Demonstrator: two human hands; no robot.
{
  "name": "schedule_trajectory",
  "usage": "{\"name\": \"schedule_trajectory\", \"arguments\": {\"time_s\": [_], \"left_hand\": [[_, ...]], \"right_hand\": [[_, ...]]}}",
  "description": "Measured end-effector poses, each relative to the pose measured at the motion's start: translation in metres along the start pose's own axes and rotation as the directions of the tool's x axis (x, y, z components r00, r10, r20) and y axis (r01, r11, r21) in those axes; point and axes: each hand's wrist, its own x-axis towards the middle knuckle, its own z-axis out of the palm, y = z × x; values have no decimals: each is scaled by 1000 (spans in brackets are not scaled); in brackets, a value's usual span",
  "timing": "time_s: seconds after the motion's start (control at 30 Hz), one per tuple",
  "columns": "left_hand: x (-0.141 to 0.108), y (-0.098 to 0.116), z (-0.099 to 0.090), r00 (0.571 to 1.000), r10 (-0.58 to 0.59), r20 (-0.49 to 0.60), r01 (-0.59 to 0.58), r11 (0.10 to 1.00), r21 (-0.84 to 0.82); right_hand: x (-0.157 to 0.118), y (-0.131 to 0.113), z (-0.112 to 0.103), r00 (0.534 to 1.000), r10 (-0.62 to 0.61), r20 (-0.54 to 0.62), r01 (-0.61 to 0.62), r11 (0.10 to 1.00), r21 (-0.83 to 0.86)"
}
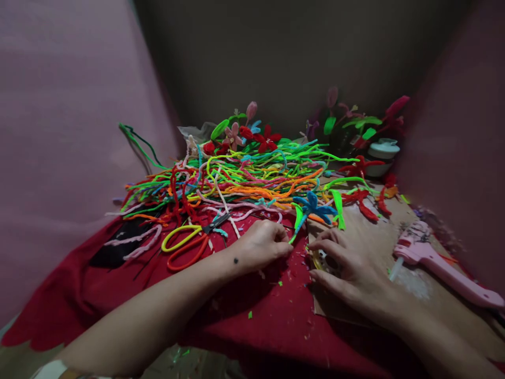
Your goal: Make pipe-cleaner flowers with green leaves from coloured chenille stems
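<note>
Beyond left hand (263, 242): blue flower (312, 207) (stem (299, 228) pinched).

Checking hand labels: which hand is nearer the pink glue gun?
Right. The right hand is near the pale stick jutting from the glue gun; the left hand is farther off, past the right, holding the blue flower.

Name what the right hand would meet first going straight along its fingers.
The right hand would likely meet the left hand, which pinches the blue flower by its stem; depth is unclear.
</note>
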Motion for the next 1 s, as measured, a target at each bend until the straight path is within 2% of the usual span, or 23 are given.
{"name": "schedule_trajectory", "arguments": {"time_s": [0.07,0.13,0.23,0.3,0.37,0.43,0.47,0.57,0.73,0.87,0.93,1.0], "left_hand": [[-2,3,-2,998,-27,64,32,997,-71],[-3,5,-4,996,-22,81,32,993,-116],[-6,8,-6,998,-1,65,11,987,-158],[-8,8,-6,999,10,32,-4,987,-164],[-9,7,-4,999,36,-11,-37,987,-155],[-9,4,-2,995,91,-51,-97,987,-125],[-8,2,-2,990,123,-67,-130,986,-103],[-8,-1,-2,983,173,-57,-176,982,-68],[-10,5,-8,989,29,146,3,977,-213],[-9,6,-13,969,54,242,25,950,-310],[-7,4,-13,968,92,235,-4,937,-349],[-4,2,-12,983,112,145,-50,925,-376]], "right_hand": [[0,0,0,1000,-15,19,15,1000,-6],[-1,-3,-3,1000,-1,-6,1,999,34],[0,-9,-6,988,137,-67,-118,966,232],[5,-11,-6,951,309,-25,-263,849,459],[13,-13,-3,890,448,88,-385,634,671],[25,-15,2,862,475,178,-420,472,775],[31,-17,4,869,461,181,-401,441,803],[45,-28,5,897,429,112,-315,438,842],[49,-34,-3,880,473,31,-281,468,838],[45,-26,-3,903,427,-51,-179,480,859],[43,-23,-1,901,431,-40,-166,428,889],[43,-22,1,887,461,-11,-183,375,909]]}}
